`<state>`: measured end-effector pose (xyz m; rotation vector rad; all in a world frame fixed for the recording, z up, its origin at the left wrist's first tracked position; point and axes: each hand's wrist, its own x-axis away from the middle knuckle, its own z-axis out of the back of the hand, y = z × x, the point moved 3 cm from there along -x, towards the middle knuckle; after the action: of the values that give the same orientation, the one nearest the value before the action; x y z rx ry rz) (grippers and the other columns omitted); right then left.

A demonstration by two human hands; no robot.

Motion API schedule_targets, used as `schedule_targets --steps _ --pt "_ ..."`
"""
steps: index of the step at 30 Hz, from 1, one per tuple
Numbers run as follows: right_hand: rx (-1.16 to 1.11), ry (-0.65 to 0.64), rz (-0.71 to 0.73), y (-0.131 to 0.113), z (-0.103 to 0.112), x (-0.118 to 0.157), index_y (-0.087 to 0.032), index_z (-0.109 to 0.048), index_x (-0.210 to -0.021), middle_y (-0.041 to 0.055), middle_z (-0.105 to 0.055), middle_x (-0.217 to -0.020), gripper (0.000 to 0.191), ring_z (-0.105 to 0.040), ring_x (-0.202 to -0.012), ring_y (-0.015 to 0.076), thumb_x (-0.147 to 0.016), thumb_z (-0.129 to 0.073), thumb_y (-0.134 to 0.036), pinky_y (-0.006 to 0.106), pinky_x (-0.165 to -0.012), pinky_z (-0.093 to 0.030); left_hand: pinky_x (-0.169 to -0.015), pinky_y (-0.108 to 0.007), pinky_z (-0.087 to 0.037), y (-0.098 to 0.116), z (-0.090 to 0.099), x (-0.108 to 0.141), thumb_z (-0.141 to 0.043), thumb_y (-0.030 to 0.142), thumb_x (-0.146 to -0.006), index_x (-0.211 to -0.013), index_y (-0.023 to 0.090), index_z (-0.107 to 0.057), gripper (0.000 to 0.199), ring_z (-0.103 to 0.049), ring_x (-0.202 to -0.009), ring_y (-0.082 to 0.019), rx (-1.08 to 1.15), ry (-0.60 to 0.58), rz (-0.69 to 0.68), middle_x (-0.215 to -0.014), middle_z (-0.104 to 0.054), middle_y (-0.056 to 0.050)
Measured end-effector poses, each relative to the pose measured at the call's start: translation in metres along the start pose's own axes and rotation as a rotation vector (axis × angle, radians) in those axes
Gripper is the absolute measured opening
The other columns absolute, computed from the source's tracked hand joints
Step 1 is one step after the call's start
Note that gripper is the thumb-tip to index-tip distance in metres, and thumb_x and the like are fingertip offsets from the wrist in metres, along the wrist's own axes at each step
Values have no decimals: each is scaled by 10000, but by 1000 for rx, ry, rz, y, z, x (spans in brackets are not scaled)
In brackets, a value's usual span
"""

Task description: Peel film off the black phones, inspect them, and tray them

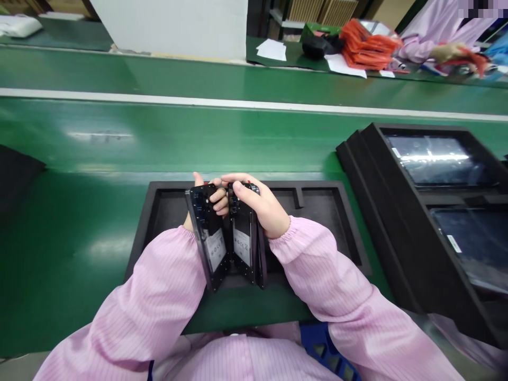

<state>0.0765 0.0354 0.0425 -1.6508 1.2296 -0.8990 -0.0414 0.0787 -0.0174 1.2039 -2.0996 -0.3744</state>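
Both of my forearms reach forward from the lower corners and angle inward, so the wrists come near each other at the middle of my view. My left hand (216, 198) has its thumb pointing up and its fingers curled inward, partly hidden from me. My right hand (262, 203) arches over with the thumb laid forward, its fingertips close to the left hand's, both hands closed in a grip.

L device (201, 211) label (216, 249) txt is too sm.
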Motion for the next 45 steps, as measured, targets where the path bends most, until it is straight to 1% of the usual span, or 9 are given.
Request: schedule_targets --steps 6,11,13,18,25,30,34,39,45 --pt "-52 8 -9 4 -2 -1 -227 -683 -997 13 -716 -886 476 -673 -797 152 -706 -821 -577 309 -765 -587 -336 -211 -247 1 -11 8 -286 790 -916 -575 212 -536 716 -292 -346 -81 -49 62 -12 -409 -314 37" --pt "37 55 38 1 -1 0 -236 -697 -974 16 -719 -982 379 -673 -951 174 -748 -797 -524 351 -950 -541 -437 -219 -374 -5 -22 25 -369 754 -924 -645 221 -592 641 -436 -422 -97 -206 175 -260 -474 -435 26" --pt "55 68 43 1 1 0 -239 -698 -971 16 -721 -1009 368 -670 -994 183 -754 -787 -523 358 -990 -521 -492 -229 -425 -8 -22 28 -458 769 -883 -676 220 -612 606 -509 -471 -109 -234 150 -323 -498 -476 27" --pt "81 95 28 4 5 -2 -237 -697 -973 20 -718 -1029 354 -662 -1038 196 -770 -765 -520 369 -1018 -494 -750 -290 -545 -8 -10 35 -762 700 -707 -948 191 -719 565 -713 -877 -225 -255 -5 -256 -794 -713 -50" --pt "167 96 54 1 7 -1 -227 -712 -967 20 -709 -1065 305 -629 -1122 191 -810 -720 -488 363 -1079 -432 -657 -268 -593 6 18 79 -902 624 -554 -1040 276 -758 615 -671 -697 -149 -278 33 -152 -841 -724 -5" --pt "207 55 110 -4 8 1 -229 -724 -987 23 -715 -1090 280 -622 -1144 189 -853 -685 -473 365 -1099 -414 -832 -368 -616 39 13 102 -875 474 -667 -961 285 -770 365 -683 -1084 -294 -352 203 -308 -1092 -757 -52" --pt "292 75 189 -14 6 6 -228 -723 -1004 25 -720 -1074 249 -642 -1092 179 -883 -668 -439 352 -1065 -448 -960 -398 -590 51 -8 113 -734 310 -819 -1174 332 -715 356 -619 -1248 -297 -417 303 -451 -1204 -732 -12" --pt "383 107 298 -23 2 11 -213 -697 -1065 47 -717 -1132 386 -646 -1119 200 -857 -697 -538 363 -1045 -484 -1183 -430 -426 23 -29 124 -623 346 -940 -1418 394 -515 493 -487 -1410 -260 -555 187 -453 -1487 -549 11" --pt "324 152 302 -14 3 8 -230 -637 -1179 43 -715 -1086 505 -669 -1085 205 -840 -697 -600 368 -1041 -508 -1273 -456 -235 -1 -36 83 -568 558 -946 -1304 345 -553 417 -356 -1484 -275 -936 -142 -810 -1459 -526 -18"
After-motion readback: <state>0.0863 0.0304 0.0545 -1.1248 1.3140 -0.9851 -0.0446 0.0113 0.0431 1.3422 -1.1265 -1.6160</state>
